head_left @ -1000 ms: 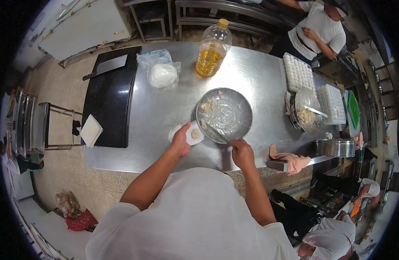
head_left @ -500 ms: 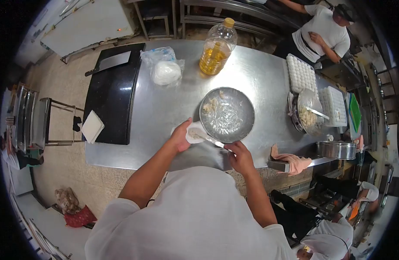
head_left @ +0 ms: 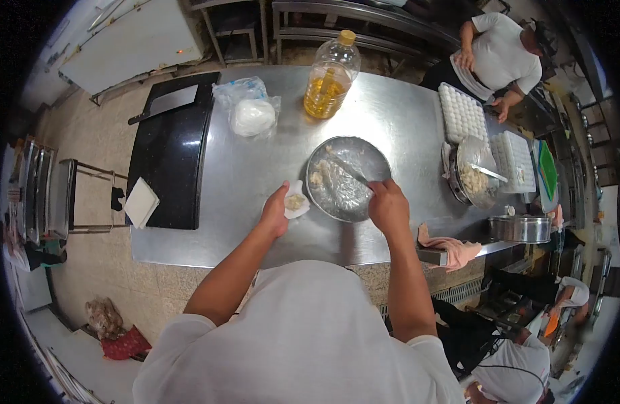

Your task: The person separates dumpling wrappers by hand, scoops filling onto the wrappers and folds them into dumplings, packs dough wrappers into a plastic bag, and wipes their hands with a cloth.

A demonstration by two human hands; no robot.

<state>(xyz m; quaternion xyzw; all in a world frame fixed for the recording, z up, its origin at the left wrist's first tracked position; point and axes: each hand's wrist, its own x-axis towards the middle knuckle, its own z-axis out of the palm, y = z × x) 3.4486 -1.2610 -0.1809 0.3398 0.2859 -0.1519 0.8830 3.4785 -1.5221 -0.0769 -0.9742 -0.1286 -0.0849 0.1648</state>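
My left hand (head_left: pixel 276 212) holds a thin white wrapper (head_left: pixel 298 195) with a small pale lump of filling (head_left: pixel 295 202) on it, just left of the bowl. Closed around the handle of a metal knife or spatula (head_left: pixel 349 170) is my right hand (head_left: pixel 389 204), at the right rim of the round metal bowl (head_left: pixel 385 156). The blade reaches into the bowl, its tip near the upper left inner wall. Pale filling (head_left: pixel 318 176) clings to the bowl's left side, and clear plastic film lines the bottom.
On the steel table (head_left: pixel 256 168) stand an oil bottle (head_left: pixel 330 84), a bagged white lump (head_left: pixel 252 118), egg trays (head_left: pixel 463 113), a second bowl (head_left: pixel 476 185) and a pink cloth (head_left: pixel 458 250). A black board (head_left: pixel 170 155) bears a cleaver (head_left: pixel 172 101) and white sheets (head_left: pixel 142 203). A person (head_left: pixel 502 54) stands behind.
My right hand has moved the blade from the wrapper back into the bowl, up and right. Filling now lies spread on the wrapper. The person at the back has lowered an arm.
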